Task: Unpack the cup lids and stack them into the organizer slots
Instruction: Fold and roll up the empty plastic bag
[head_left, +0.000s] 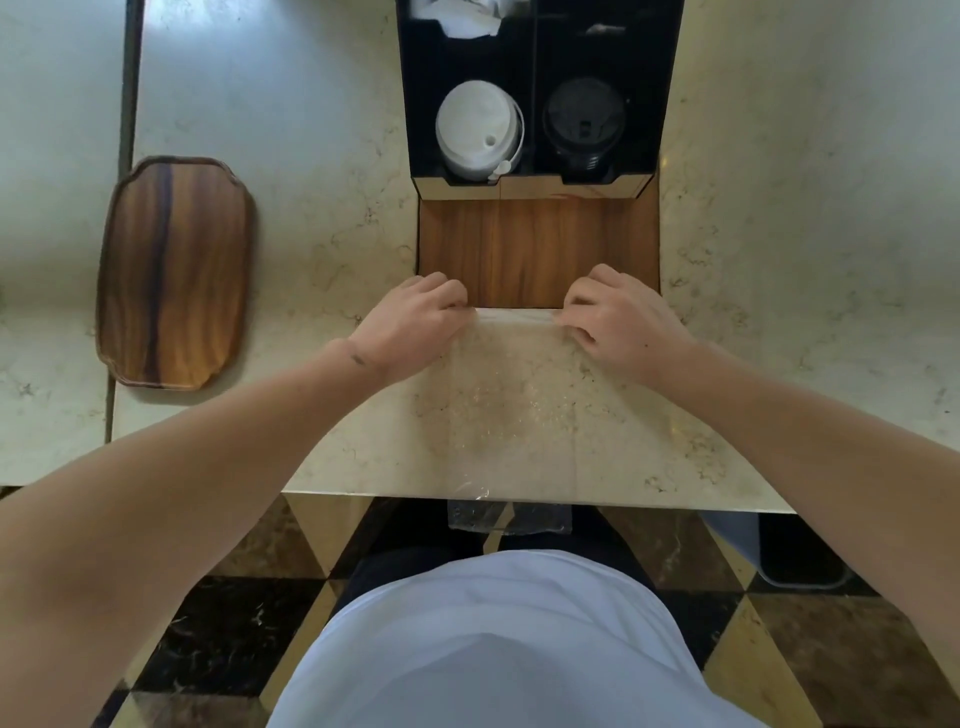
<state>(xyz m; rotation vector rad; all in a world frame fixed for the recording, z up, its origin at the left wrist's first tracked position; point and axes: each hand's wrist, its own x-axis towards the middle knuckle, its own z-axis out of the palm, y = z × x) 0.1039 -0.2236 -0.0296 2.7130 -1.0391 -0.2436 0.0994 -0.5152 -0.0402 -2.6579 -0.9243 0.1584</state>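
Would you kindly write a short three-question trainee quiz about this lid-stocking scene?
1. True or false: the organizer holds white lids left of the black lids.
2. What do the left hand and right hand hold?
A. the clear plastic bag
B. a cup
C. the wooden tray
3. Fill in: the bag's near end hangs over the counter ____.

Key: 1 true; 2 A; 3 edge.

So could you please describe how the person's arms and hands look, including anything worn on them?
Both arms are bare to the frame edge: no sleeves, gloves, watch or rings visible. The left hand has a small dark mark at the wrist; the right hand shows none. A white shirt covers the torso.
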